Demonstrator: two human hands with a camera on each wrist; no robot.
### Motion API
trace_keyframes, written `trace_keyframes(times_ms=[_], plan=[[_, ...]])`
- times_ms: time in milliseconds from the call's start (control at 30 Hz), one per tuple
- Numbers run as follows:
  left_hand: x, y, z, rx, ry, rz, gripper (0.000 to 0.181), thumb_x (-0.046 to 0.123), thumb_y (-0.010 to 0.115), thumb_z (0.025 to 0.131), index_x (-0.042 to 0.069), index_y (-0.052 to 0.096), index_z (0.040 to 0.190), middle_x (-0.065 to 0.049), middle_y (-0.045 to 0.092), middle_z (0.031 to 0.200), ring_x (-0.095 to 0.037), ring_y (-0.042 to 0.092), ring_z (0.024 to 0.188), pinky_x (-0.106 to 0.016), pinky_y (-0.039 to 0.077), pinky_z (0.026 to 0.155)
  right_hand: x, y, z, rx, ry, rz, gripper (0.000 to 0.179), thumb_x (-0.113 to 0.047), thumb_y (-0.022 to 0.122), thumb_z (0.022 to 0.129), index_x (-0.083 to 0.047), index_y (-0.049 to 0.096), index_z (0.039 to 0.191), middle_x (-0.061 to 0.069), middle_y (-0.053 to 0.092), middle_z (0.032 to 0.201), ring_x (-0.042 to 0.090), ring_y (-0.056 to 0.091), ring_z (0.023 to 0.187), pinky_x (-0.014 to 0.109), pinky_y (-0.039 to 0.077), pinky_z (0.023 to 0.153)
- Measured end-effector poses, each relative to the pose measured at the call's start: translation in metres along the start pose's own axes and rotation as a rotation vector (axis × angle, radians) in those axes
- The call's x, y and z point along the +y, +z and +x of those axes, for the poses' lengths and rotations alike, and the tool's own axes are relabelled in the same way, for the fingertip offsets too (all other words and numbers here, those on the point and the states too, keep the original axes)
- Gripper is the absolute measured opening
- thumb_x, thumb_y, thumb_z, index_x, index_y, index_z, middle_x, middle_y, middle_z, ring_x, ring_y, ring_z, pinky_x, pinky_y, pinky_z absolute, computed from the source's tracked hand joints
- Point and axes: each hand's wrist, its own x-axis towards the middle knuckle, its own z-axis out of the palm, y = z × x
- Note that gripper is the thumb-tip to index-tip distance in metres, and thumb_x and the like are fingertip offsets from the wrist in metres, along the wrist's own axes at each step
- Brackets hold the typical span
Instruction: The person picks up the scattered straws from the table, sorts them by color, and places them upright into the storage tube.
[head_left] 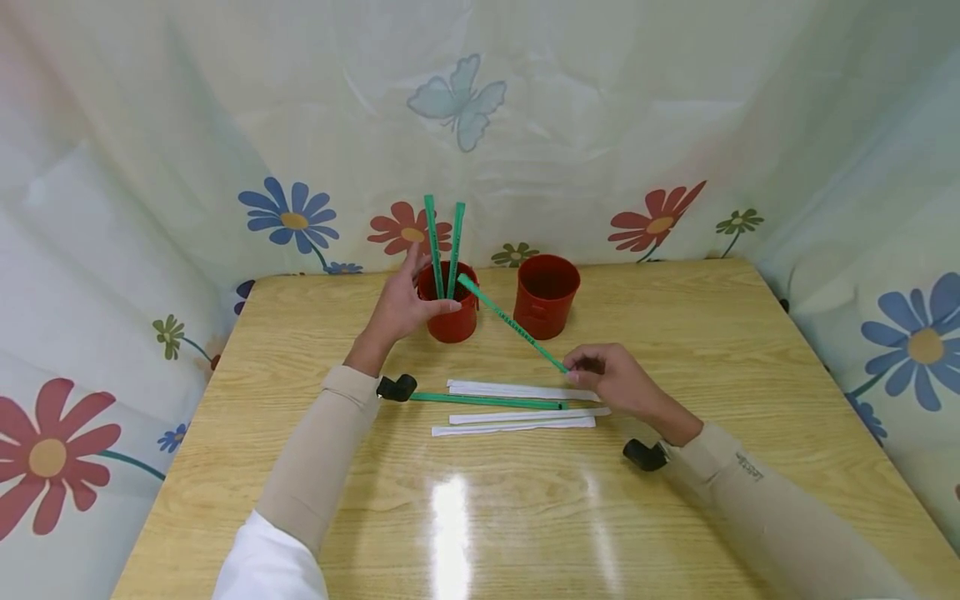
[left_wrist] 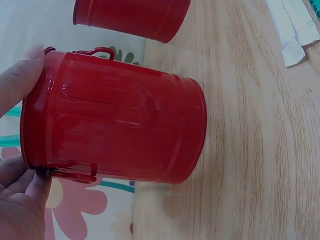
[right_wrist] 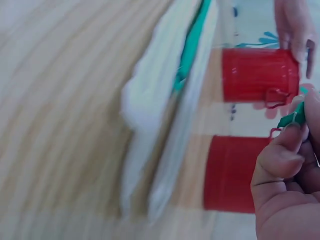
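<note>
My left hand (head_left: 399, 305) grips the rim of the left small red bucket (head_left: 454, 326), thumb on one side and fingers on the other. Two green paper-wrapped straws (head_left: 435, 250) stand upright in that bucket. Between thumb and fingertips, my right hand (head_left: 621, 382) pinches the near end of another green wrapped straw (head_left: 517, 327). Its far end slants up and left, overlapping the left bucket's rim in the head view. In the left wrist view the gripped bucket (left_wrist: 125, 117) shows ribbed sides and wire handles.
A second red bucket (head_left: 546, 312) stands to the right of the first. In front of both lie several white wrapped straws (head_left: 517, 390) and a green one (head_left: 487, 402), roughly parallel on the wooden table (head_left: 337, 500). A flowered curtain (head_left: 562, 117) hangs behind the table's far edge.
</note>
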Motion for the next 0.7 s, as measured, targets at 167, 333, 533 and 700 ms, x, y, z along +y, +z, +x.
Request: trace_keyframes(times_ms=[167, 333, 533, 700], plan=[[0.001, 0.0, -0.001, -0.002, -0.004, -0.001, 0.12, 0.033, 0.087, 0.086, 0.016, 0.003, 0.169, -0.005, 0.038, 0.169, -0.03, 0.037, 0.156, -0.054, 0.046, 0.118, -0.013, 0.002, 0.009, 0.036, -0.017, 0.067, 0.013, 0.0, 0.066, 0.099, 0.009, 0.071, 0.108, 0.024, 0.072, 0.102, 0.012, 0.067, 0.087, 0.02, 0.057, 0.077], [0.0, -0.001, -0.001, -0.004, -0.007, 0.003, 0.12, 0.033, 0.087, 0.086, 0.016, 0.002, 0.169, -0.005, 0.038, 0.169, -0.03, 0.037, 0.156, -0.055, 0.047, 0.117, -0.03, 0.006, 0.023, 0.067, -0.045, 0.123, 0.011, 0.0, 0.067, 0.098, 0.008, 0.071, 0.105, 0.026, 0.071, 0.1, 0.014, 0.068, 0.084, 0.026, 0.059, 0.074], [-0.001, 0.0, 0.0, 0.0, -0.017, -0.002, 0.12, 0.034, 0.088, 0.085, 0.016, 0.004, 0.169, -0.005, 0.038, 0.169, -0.03, 0.037, 0.156, -0.054, 0.048, 0.116, -0.046, 0.01, 0.049, 0.098, -0.044, 0.144, 0.009, -0.005, 0.069, 0.099, 0.003, 0.071, 0.104, 0.016, 0.072, 0.096, 0.008, 0.065, 0.08, 0.023, 0.055, 0.072], [-0.002, 0.0, 0.001, -0.001, -0.012, 0.002, 0.12, 0.033, 0.088, 0.085, 0.015, 0.004, 0.169, -0.005, 0.04, 0.168, -0.03, 0.038, 0.155, -0.054, 0.048, 0.116, -0.066, 0.016, 0.07, 0.128, -0.057, 0.169, 0.008, -0.006, 0.07, 0.098, 0.001, 0.072, 0.101, 0.017, 0.073, 0.094, 0.015, 0.063, 0.078, 0.024, 0.053, 0.068]])
